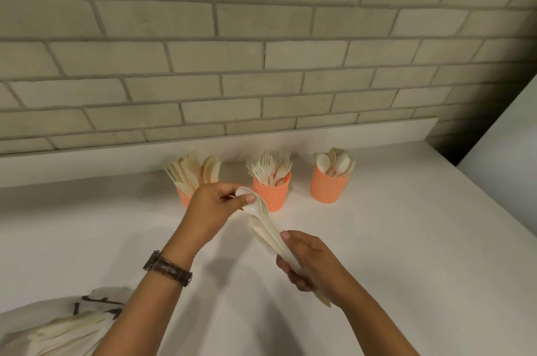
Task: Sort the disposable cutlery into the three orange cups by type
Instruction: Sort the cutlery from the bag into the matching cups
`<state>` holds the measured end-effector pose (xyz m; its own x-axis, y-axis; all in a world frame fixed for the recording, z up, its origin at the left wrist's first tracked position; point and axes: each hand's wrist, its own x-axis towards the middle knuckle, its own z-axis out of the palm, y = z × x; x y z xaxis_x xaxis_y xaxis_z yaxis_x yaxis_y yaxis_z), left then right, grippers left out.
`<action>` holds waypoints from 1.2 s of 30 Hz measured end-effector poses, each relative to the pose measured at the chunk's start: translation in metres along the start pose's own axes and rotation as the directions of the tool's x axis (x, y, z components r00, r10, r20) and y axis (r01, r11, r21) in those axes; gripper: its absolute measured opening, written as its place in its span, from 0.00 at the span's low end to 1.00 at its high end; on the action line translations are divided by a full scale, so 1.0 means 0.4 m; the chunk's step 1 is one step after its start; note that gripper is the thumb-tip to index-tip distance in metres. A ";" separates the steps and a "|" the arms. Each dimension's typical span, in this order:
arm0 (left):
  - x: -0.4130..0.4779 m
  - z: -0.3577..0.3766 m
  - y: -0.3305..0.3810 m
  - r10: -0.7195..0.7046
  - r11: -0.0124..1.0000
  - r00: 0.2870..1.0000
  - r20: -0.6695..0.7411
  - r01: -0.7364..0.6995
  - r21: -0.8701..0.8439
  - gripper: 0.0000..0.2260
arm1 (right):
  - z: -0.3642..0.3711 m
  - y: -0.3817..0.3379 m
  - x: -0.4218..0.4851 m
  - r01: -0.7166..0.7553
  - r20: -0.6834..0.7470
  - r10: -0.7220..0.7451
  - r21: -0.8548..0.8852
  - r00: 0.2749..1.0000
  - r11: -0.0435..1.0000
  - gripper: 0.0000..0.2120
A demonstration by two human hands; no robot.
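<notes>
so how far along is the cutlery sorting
Looks well along: three orange perforated cups are well filled, knives in the left cup, forks in the middle cup, spoons in the right cup. In hand: the right hand grips a bundle of pale plastic cutlery; the left hand pinches a white spoon from its top. Left: that bundle and the pale cutlery pile at bottom left.

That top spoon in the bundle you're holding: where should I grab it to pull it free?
Take the spoon by its bowl, coming from the left with the thumb on top. The bowl sticks out at the far end of the bundle, while the handle is buried in the right hand. The left hand pinches there already; probably draw it out lengthwise.
</notes>
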<state>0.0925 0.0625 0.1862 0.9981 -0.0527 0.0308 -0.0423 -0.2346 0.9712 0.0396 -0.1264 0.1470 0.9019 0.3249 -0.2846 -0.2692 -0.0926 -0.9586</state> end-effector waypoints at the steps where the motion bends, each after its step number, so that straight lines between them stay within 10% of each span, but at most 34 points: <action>1: 0.015 0.001 0.008 0.001 1.000 0.999 -0.033 -0.002 -0.028 0.09 | -0.019 0.004 -0.002 -0.013 0.004 0.013 0.011 1.000 1.000 0.15; 12: 0.192 0.099 0.102 0.089 0.987 0.919 -0.384 -0.133 -0.089 0.06 | -0.275 0.045 -0.013 -0.098 -0.060 0.101 0.046 0.993 0.994 0.21; 20: 0.347 0.402 0.087 0.348 0.880 0.887 -0.304 -0.197 0.432 0.08 | -0.464 0.046 -0.040 -0.085 -0.123 0.092 0.057 0.988 0.995 0.21; 26: 0.369 0.507 -0.024 0.202 0.525 0.979 -0.020 -0.091 0.846 0.18 | -0.526 0.051 -0.045 -0.098 -0.124 0.112 0.116 0.986 0.988 0.12; 29: 0.315 0.497 -0.019 0.282 0.639 0.951 -0.125 -0.089 0.764 0.27 | -0.524 0.052 -0.042 -0.091 -0.096 0.107 0.158 0.990 0.983 0.13; 36: 0.078 0.432 0.050 0.101 0.977 0.990 -0.095 -0.080 0.198 0.05 | -0.422 0.047 -0.013 -0.085 -0.065 0.095 0.138 0.993 0.987 0.16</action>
<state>0.1153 -0.1117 0.1657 0.9885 0.0162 0.1506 -0.1302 -0.4170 0.8995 0.0867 -0.2886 0.1297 0.8923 0.2532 -0.3738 -0.3890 0.0108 -0.9212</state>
